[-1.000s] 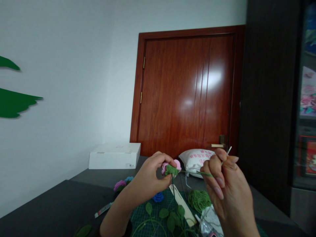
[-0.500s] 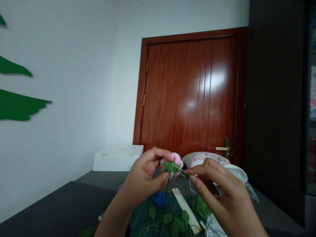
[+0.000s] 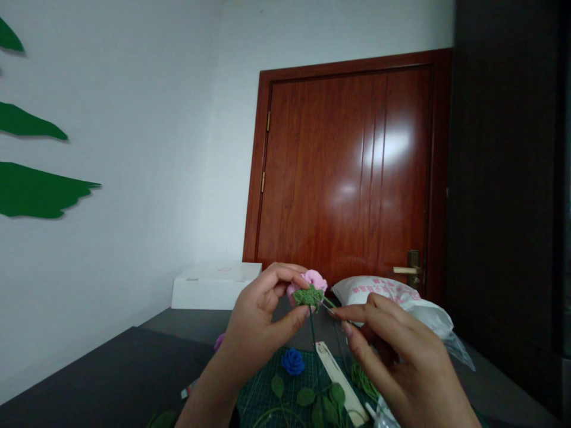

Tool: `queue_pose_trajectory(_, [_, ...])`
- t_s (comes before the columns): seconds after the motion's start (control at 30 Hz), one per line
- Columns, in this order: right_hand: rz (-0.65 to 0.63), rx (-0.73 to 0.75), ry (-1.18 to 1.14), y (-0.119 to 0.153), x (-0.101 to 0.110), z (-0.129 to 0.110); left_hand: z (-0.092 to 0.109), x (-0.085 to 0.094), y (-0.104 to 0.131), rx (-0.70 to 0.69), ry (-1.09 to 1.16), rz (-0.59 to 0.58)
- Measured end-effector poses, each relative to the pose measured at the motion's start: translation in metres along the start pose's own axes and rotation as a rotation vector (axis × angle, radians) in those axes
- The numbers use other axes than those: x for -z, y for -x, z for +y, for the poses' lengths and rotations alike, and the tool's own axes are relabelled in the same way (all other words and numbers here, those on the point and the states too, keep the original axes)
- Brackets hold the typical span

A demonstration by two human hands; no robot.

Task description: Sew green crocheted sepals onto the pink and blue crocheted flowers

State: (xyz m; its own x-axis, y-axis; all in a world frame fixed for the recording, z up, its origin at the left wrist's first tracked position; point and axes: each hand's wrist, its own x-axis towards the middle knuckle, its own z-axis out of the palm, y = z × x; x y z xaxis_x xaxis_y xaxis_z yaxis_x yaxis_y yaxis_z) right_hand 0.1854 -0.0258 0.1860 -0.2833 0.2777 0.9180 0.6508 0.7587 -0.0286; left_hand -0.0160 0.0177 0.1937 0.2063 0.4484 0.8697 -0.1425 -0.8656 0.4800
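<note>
A pink crocheted flower (image 3: pixel 315 277) with a green crocheted base (image 3: pixel 307 296) and a dark green stem (image 3: pixel 312 327) is pinched between the thumb and fingers of my left hand (image 3: pixel 263 315). Thumb and forefinger of my right hand (image 3: pixel 388 339) are closed on a thin metal needle (image 3: pixel 328 307), whose tip reaches the right edge of the green base. A strand of green yarn runs beside the needle. Beneath my hands, a blue crocheted rose (image 3: pixel 292 361) and several green crocheted leaves (image 3: pixel 328 404) lie on a green cutting mat (image 3: pixel 263 386).
A pale wooden ruler (image 3: pixel 341 380) lies across the mat, near a bundle of green yarn (image 3: pixel 363 380). Behind my right hand rests a white plastic bag (image 3: pixel 379 288). Farther back on the dark table (image 3: pixel 178 333) stands a white box (image 3: pixel 214 288). Something purple (image 3: pixel 219 341) shows beside my left wrist.
The needle has moved from lying across the green base to its right edge. The flower has tilted slightly in my left hand, and the whole view has shifted a little.
</note>
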Motion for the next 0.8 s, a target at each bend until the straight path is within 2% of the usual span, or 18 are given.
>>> queue_pose_trajectory(0.4, [-0.038, -0.007, 0.019, -0.0003, -0.0005, -0.0025, -0.0006, -0.0004, 0.0004, -0.046, -0.172, 0.020])
queue_pose_trajectory(0.8, [-0.029, -0.016, 0.022, 0.0004, -0.0006, -0.0048, 0.0015, -0.0020, 0.0002, -0.005, -0.131, 0.061])
